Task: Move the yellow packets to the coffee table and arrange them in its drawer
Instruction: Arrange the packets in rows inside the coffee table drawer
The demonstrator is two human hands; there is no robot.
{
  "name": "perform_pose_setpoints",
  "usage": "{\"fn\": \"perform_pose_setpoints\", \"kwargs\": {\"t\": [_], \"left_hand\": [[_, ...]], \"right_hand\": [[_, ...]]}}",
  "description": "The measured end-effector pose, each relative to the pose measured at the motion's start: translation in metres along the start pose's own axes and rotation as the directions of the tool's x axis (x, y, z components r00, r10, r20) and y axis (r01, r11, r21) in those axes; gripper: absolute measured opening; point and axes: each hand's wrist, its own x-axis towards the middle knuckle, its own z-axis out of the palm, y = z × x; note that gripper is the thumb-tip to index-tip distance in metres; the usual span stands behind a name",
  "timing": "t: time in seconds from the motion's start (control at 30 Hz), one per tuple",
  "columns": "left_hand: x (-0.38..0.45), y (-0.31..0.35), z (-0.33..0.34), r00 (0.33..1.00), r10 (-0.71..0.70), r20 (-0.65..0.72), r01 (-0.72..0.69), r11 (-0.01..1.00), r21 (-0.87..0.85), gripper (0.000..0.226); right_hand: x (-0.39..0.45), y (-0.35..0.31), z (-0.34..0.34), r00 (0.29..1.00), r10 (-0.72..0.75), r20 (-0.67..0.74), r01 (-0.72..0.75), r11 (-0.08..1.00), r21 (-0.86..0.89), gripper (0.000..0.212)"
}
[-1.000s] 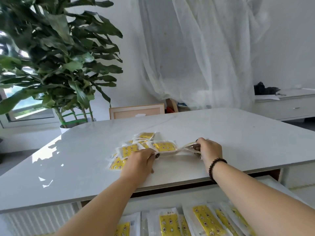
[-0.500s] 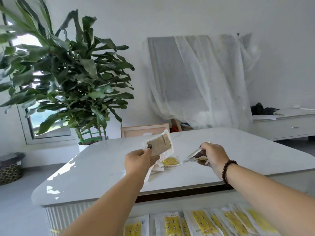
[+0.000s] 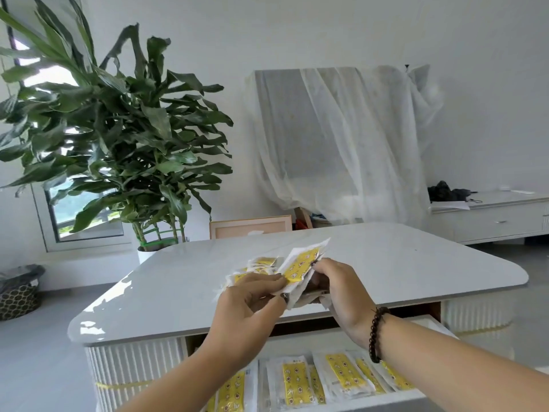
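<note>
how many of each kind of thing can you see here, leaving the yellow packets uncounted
Bare hands, left and right, both holding yellow packets: 2
White glossy coffee table: 1
Leafy green potted plant: 1
Dark bead bracelet: 1
Dark woven basket: 1
Pale wooden picture frame: 1
Total: 7

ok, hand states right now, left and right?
Left hand: pinching the yellow packet.
Right hand: gripping a bunch of packets, held above the coffee table.
</note>
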Motion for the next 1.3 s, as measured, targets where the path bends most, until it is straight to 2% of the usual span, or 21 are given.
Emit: {"fn": "perform_pose_setpoints", "kwargs": {"t": [0.1, 0.2, 0.27, 0.37, 0.4, 0.47, 0.53, 0.57, 0.63, 0.7, 0.73, 0.87, 1.0, 1.1, 1.17, 1.23, 1.3], "left_hand": [[-0.013, 0.0, -0.004, 0.988, 0.143, 0.062, -0.147, 0.986, 0.082, 0.037], [-0.019, 0.002, -0.01, 0.974, 0.205, 0.093, -0.217, 0.965, 0.148, 0.038], [-0.018, 0.007, -0.016, 0.991, 0.13, 0.028, -0.131, 0.991, 0.043, 0.031], [-0.01, 0.011, -0.027, 0.994, -0.096, -0.048, 0.09, 0.989, -0.117, 0.025], [-0.007, 0.011, -0.031, 0.979, -0.201, -0.018, 0.196, 0.968, -0.158, 0.023], [-0.006, 0.009, -0.039, 0.904, -0.39, 0.176, 0.424, 0.871, -0.249, 0.027], [-0.007, 0.007, -0.041, 0.825, -0.447, 0.347, 0.549, 0.78, -0.3, 0.032], [-0.008, 0.005, -0.042, 0.815, -0.449, 0.366, 0.563, 0.761, -0.322, 0.034], [-0.006, 0.001, -0.042, 0.819, -0.451, 0.354, 0.566, 0.735, -0.373, 0.045], [-0.004, -0.001, -0.042, 0.827, -0.451, 0.336, 0.559, 0.717, -0.416, 0.051], [-0.003, -0.002, -0.042, 0.83, -0.448, 0.331, 0.555, 0.714, -0.427, 0.047], [-0.004, -0.004, -0.037, 0.85, -0.433, 0.3, 0.527, 0.701, -0.48, 0.032], [-0.005, -0.004, -0.028, 0.856, -0.43, 0.286, 0.514, 0.655, -0.554, 0.026], [-0.002, -0.006, -0.027, 0.865, -0.465, 0.191, 0.483, 0.666, -0.568, 0.016], [0.001, -0.01, -0.03, 0.876, -0.463, 0.133, 0.455, 0.704, -0.545, 0.012], [0.003, -0.014, -0.034, 0.884, -0.453, 0.112, 0.444, 0.743, -0.5, 0.015], [0.003, -0.015, -0.035, 0.888, -0.442, 0.13, 0.449, 0.767, -0.458, 0.019]], "right_hand": [[-0.005, 0.001, 0.001, 0.998, -0.044, 0.04, 0.044, 0.999, -0.002, 0.074], [-0.009, 0.004, -0.001, 0.997, -0.058, 0.046, 0.06, 0.997, -0.045, 0.076], [-0.015, 0.002, -0.003, 0.996, -0.06, 0.073, 0.063, 0.997, -0.042, 0.07], [-0.017, 0.003, -0.008, 0.99, -0.087, 0.108, 0.086, 0.996, 0.014, 0.05], [-0.018, 0.003, -0.008, 0.989, -0.078, 0.127, 0.075, 0.997, 0.026, 0.047], [-0.019, 0.005, -0.008, 0.988, -0.038, 0.151, 0.043, 0.999, -0.03, 0.056], [-0.018, 0.013, -0.007, 0.983, 0.029, 0.183, -0.01, 0.995, -0.103, 0.081], [-0.017, 0.017, -0.008, 0.98, 0.073, 0.186, -0.05, 0.991, -0.123, 0.086], [-0.015, 0.021, -0.01, 0.973, 0.093, 0.213, -0.066, 0.989, -0.13, 0.071], [-0.015, 0.019, -0.011, 0.972, 0.052, 0.23, -0.023, 0.992, -0.126, 0.036], [-0.013, 0.019, -0.014, 0.97, 0.04, 0.239, -0.007, 0.991, -0.136, 0.028], [-0.011, 0.013, -0.015, 0.976, -0.002, 0.216, 0.038, 0.986, -0.164, 0.025], [-0.011, 0.009, -0.015, 0.988, -0.11, 0.112, 0.139, 0.945, -0.297, 0.022], [-0.003, 0.012, -0.025, 0.983, -0.16, -0.089, 0.115, 0.919, -0.378, 0.021], [0.002, 0.012, -0.035, 0.966, -0.172, -0.192, 0.096, 0.932, -0.35, 0.021], [0.004, 0.008, -0.043, 0.972, -0.148, -0.182, 0.091, 0.953, -0.289, 0.017], [-0.001, 0.001, -0.047, 0.991, -0.128, -0.038, 0.11, 0.944, -0.31, 0.017]]}}
